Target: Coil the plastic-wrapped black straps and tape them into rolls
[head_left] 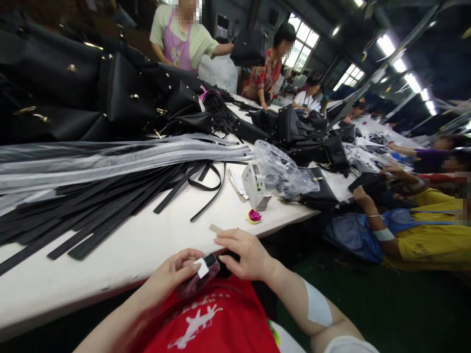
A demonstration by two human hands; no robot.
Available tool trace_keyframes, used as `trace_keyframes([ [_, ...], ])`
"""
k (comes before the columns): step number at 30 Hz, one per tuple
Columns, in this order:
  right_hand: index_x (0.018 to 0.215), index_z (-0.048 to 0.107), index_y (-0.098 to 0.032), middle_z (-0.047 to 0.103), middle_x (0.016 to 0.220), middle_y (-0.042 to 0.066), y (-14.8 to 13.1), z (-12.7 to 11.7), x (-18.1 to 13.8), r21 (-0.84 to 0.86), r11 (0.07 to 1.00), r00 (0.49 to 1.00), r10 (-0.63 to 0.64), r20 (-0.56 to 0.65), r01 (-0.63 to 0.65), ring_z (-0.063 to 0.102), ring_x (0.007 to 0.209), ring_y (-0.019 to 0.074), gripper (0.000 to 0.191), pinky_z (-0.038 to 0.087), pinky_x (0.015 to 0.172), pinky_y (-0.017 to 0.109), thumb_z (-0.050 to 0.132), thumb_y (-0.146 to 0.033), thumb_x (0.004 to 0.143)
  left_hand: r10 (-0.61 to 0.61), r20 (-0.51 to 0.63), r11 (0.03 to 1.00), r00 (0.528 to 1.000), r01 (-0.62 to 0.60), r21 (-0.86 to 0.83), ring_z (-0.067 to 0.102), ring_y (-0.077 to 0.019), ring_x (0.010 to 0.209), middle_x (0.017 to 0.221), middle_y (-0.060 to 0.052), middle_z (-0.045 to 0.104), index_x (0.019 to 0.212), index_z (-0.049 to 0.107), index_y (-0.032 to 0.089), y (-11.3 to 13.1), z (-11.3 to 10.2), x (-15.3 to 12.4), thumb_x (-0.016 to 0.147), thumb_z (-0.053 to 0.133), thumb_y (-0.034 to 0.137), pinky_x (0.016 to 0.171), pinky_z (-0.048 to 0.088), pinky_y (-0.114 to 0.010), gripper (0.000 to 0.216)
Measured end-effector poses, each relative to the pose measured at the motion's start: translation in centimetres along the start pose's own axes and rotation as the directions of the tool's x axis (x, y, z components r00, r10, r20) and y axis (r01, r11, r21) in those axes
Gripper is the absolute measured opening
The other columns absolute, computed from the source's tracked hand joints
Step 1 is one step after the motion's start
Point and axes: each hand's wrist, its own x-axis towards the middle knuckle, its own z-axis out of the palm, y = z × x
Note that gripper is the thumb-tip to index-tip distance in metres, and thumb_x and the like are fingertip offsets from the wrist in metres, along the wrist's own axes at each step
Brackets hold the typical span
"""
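Near the table's front edge, my left hand (pixel 175 268) is closed on a dark looped strap-like piece (pixel 211 263), whose exact kind I cannot make out. A small white square (pixel 202 268) lies against it by my thumb. My right hand (pixel 247 254) is just to the right of this piece, fingers bent and apart, with nothing visible in them. Beyond it, a thin beige strip (pixel 216 229) lies on the white table (pixel 176 235). Farther back are a small round container with magenta contents (pixel 254 216) and a white box-like dispenser (pixel 256 187).
Long black straps (pixel 110 211) and clear-wrapped strips (pixel 147 156) spread over the left side. Black handbags (pixel 125 90) are piled behind them. A crumpled clear plastic bag (pixel 281 169) lies at the right. Several co-workers stand around, one in a yellow shirt (pixel 434 233) at the right.
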Motion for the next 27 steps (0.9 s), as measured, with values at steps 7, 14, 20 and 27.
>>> trace_keyframes([
  [7, 0.075, 0.071, -0.018, 0.071, 0.091, 0.012, 13.5, -8.2, 1.8, 0.120, 0.713, 0.568, 0.638, -0.520, -0.691, 0.062, 0.098, 0.0240, 0.025, 0.043, 0.094, 0.036, 0.053, -0.032, 0.083, 0.042, -0.046, 0.998, 0.998, -0.039, 0.055, 0.064, -0.0182, 0.068, 0.079, -0.007, 0.072, 0.089, 0.065, 0.018, -1.5, 0.7, 0.0, 0.068, 0.076, 0.052, 0.062, 0.047, -0.026, 0.041],
  [14, 0.071, 0.071, -0.014, 0.073, 0.076, 0.008, 17.2, -6.5, 2.5, 0.315, 0.701, 0.557, 0.706, -0.438, -0.640, 0.066, 0.076, 0.0198, 0.033, 0.049, 0.073, 0.030, 0.053, -0.041, 0.077, 0.085, -0.015, 0.993, 0.996, -0.083, 0.085, 0.061, -0.0163, 0.067, 0.077, -0.007, 0.071, 0.085, 0.066, 0.017, -2.2, 1.5, 0.6, 0.064, 0.078, 0.055, 0.062, 0.045, -0.024, 0.045],
  [20, 0.071, 0.067, -0.016, 0.071, 0.084, 0.007, 15.1, -6.1, -0.9, 0.335, 0.713, 0.516, 0.686, -0.513, -0.616, 0.062, 0.086, 0.0211, 0.031, 0.046, 0.082, 0.032, 0.060, -0.046, 0.073, 0.066, -0.041, 0.995, 0.997, -0.063, 0.075, 0.063, -0.0173, 0.068, 0.079, -0.007, 0.072, 0.090, 0.064, 0.017, -1.4, 1.4, 0.0, 0.067, 0.076, 0.054, 0.062, 0.046, -0.026, 0.044],
  [27, 0.073, 0.063, -0.013, 0.066, 0.063, 0.005, 16.3, -4.5, -2.8, 0.477, 0.565, 0.445, 0.825, -0.348, -0.674, 0.061, 0.055, 0.0157, 0.039, 0.047, 0.054, 0.026, 0.057, -0.052, 0.074, 0.117, -0.077, 0.990, 0.990, -0.111, 0.085, 0.066, -0.0206, 0.075, 0.083, -0.006, 0.072, 0.094, 0.061, 0.020, -0.3, 2.2, 0.6, 0.067, 0.075, 0.053, 0.065, 0.049, -0.028, 0.045],
])
